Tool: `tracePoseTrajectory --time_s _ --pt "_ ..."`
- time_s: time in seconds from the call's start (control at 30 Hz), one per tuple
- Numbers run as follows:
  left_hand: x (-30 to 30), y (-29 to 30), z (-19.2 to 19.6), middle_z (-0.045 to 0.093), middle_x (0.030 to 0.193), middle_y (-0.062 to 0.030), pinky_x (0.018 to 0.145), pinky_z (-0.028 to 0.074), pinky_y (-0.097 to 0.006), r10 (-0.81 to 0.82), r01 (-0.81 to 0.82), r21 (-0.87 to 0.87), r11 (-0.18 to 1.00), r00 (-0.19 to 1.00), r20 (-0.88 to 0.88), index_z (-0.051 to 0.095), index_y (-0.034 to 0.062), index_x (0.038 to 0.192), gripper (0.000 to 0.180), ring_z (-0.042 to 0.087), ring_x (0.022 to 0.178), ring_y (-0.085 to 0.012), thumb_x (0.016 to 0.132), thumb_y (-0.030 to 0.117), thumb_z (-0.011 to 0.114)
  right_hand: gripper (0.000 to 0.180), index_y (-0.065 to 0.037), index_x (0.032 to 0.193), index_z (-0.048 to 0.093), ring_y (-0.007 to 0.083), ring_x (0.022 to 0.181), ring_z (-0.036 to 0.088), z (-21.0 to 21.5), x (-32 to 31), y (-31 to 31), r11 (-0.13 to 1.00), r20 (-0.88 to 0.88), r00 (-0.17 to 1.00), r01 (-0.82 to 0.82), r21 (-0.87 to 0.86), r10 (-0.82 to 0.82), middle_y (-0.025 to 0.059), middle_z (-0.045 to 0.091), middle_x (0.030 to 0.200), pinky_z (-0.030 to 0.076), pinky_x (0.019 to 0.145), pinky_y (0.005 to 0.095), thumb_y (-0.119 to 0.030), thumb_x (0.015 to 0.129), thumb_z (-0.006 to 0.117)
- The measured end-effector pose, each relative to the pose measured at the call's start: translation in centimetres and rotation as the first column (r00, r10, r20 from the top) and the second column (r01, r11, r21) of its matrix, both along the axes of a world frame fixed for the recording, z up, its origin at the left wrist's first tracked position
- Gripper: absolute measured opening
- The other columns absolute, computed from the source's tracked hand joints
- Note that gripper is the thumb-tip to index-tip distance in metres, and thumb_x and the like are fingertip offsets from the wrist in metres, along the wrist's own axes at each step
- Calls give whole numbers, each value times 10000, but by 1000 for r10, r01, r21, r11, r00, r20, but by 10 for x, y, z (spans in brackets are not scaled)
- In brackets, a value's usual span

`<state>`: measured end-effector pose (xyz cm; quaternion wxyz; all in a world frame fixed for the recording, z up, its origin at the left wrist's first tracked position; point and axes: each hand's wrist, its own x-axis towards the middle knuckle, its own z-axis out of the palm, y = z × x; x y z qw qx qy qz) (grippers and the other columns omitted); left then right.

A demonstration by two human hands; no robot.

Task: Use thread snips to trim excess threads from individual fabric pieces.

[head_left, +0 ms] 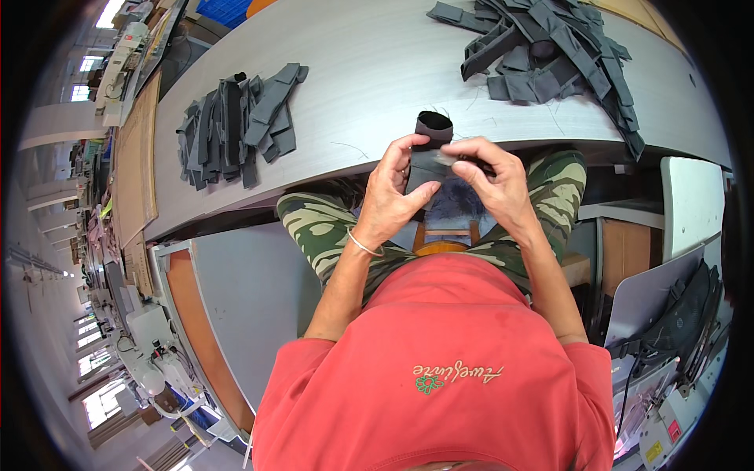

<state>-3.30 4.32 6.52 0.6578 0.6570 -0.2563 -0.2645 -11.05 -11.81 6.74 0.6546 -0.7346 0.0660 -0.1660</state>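
Note:
My left hand point(389, 196) pinches a dark grey fabric strip point(428, 163) between thumb and fingers, at the table's near edge above my lap. Its upper end curls into an open loop whose inside looks black. Close against the strip's right side, my right hand point(496, 187) is closed on a small dark tool with a silvery tip point(446, 158). Motion smears that tip, and the fingers cover most of the tool, so its kind cannot be made out.
On the pale table point(361, 86), a smaller pile of grey fabric strips point(236, 129) lies left and a larger heap of strips point(550, 55) lies far right. Loose threads are scattered between them. A white panel point(691, 206) stands at right, near a black bag point(685, 314).

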Motion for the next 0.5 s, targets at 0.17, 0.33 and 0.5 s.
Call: tracePoseTrajectory --time_s 0.17,0.33,0.5 --pt "-4 -3 -2 599 1087 -80 856 456 -259 1 0 -5 1000 998 60 504 56 1201 491 579 976 -136 751 -25 681 246 -58 1021 644 131 811 611 18 8 10 903 132 962 271 -333 -240 57 655 886 479 734 272 -108 788 706" --pt "-4 0 2 528 985 -86 860 433 -283 -88 26 171 985 926 368 566 34 1031 380 538 938 -190 665 27 672 120 -14 824 652 13 661 453 -6 17 -16 951 -88 975 217 221 -202 -44 575 712 365 571 192 -126 840 693" --pt "1 1 3 461 1178 -71 903 419 -261 -6 -4 46 999 974 227 393 1 1313 620 527 1003 -142 728 -40 594 84 -23 894 645 17 696 483 -8 18 -28 914 -157 977 191 359 -143 -56 584 766 373 607 176 -93 860 677"
